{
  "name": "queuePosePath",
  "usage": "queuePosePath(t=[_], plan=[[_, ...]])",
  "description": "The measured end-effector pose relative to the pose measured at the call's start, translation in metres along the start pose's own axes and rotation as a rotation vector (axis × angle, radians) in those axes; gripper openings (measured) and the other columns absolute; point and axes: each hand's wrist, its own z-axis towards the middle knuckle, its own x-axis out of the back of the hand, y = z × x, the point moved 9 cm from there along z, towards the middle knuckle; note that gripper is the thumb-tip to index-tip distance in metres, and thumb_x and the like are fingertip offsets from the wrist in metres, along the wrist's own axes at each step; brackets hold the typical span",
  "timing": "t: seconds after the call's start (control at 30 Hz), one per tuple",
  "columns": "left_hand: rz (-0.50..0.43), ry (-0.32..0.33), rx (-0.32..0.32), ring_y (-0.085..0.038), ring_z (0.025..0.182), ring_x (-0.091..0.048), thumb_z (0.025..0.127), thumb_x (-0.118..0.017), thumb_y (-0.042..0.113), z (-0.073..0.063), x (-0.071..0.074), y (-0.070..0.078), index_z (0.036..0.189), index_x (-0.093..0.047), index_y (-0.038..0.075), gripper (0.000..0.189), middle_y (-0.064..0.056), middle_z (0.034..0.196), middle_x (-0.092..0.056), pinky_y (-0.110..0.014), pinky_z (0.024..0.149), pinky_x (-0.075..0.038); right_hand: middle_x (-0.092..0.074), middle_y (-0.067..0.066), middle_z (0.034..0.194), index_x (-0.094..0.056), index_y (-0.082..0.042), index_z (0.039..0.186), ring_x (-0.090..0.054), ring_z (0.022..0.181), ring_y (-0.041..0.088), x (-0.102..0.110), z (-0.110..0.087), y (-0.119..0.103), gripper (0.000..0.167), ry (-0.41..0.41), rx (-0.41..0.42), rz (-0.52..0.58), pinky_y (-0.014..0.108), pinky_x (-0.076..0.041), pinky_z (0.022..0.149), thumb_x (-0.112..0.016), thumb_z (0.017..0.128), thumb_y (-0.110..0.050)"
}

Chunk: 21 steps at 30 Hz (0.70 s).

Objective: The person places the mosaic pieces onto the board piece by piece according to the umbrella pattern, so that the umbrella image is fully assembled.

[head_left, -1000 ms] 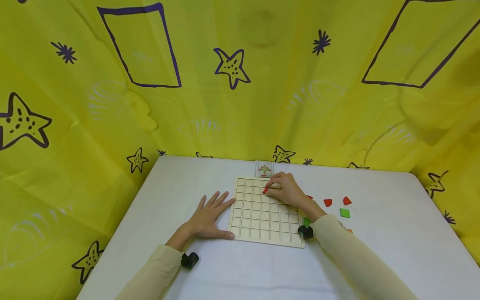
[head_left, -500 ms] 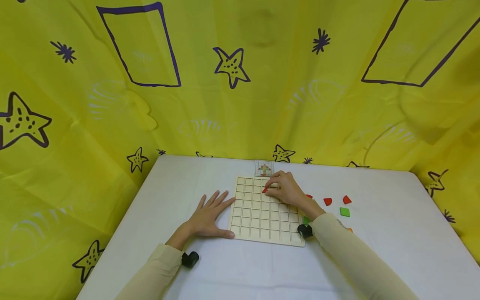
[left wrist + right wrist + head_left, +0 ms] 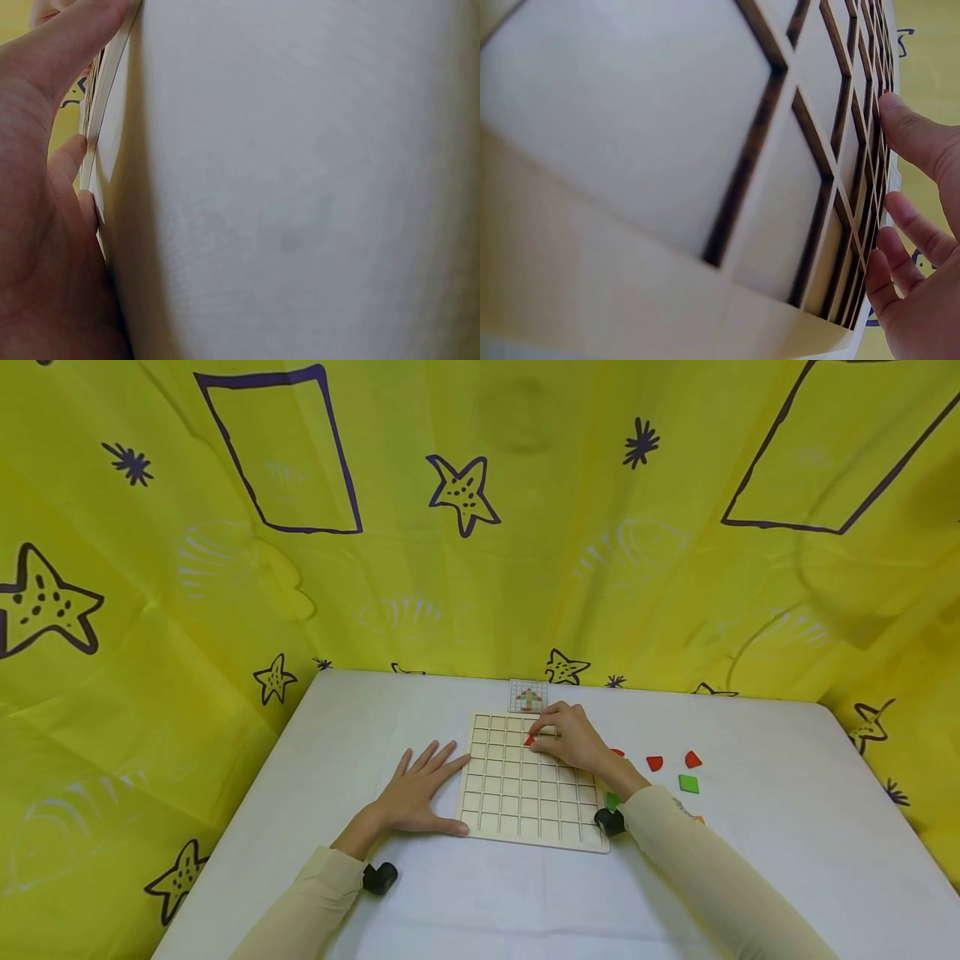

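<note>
A pale wooden grid board (image 3: pixel 510 793) with square recesses lies on the white table. My left hand (image 3: pixel 412 797) is spread flat at its left side, with thumb and a fingertip touching the edge; the left wrist view shows this hand (image 3: pixel 37 195) against the board's rim (image 3: pixel 112 67). Over the far part of the board, my right hand (image 3: pixel 573 739) pinches a small red piece (image 3: pixel 530 741) between thumb and fingers, low at a recess. In the right wrist view the thumb (image 3: pixel 907 124) covers nearly all of that piece.
A small pattern card (image 3: pixel 528 696) lies behind the board. To the right are red quarter-round pieces (image 3: pixel 655 763), a green square (image 3: pixel 688 784), another green piece (image 3: pixel 612 801) near my right wrist, and an orange bit (image 3: pixel 700 819) partly behind the sleeve. A yellow curtain (image 3: pixel 480 585) surrounds the table.
Both hands stay almost where they were. The red piece in my right fingers has turned slightly over the same part of the board.
</note>
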Motion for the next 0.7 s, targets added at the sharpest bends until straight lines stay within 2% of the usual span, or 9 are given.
queuePosePath(t=[0.5, 0.7], plan=[[-0.007, -0.001, 0.008, -0.035, 0.158, -0.003, 0.077, -0.076, 0.071, 0.0003, 0.0019, 0.0008, 0.164, -0.027, 0.025, 0.11, -0.006, 0.172, -0.013, -0.068, 0.121, 0.002, -0.061, 0.02, 0.126, -0.08, -0.008, 0.105, -0.047, 0.124, 0.041, 0.0021, -0.0006, -0.0053, 0.019, -0.025, 0.023, 0.0, 0.059, -0.034, 0.103, -0.082, 0.089, -0.019], [-0.005, -0.004, 0.015, -0.034, 0.158, -0.003, 0.077, -0.076, 0.071, -0.001, 0.0007, 0.0007, 0.164, -0.027, 0.025, 0.11, -0.006, 0.173, -0.012, -0.067, 0.121, 0.002, -0.059, 0.022, 0.13, -0.079, -0.009, 0.107, -0.045, 0.126, 0.043, 0.003, -0.0033, -0.0098, 0.022, -0.047, 0.023, -0.017, 0.06, -0.037, 0.102, -0.083, 0.089, -0.019]])
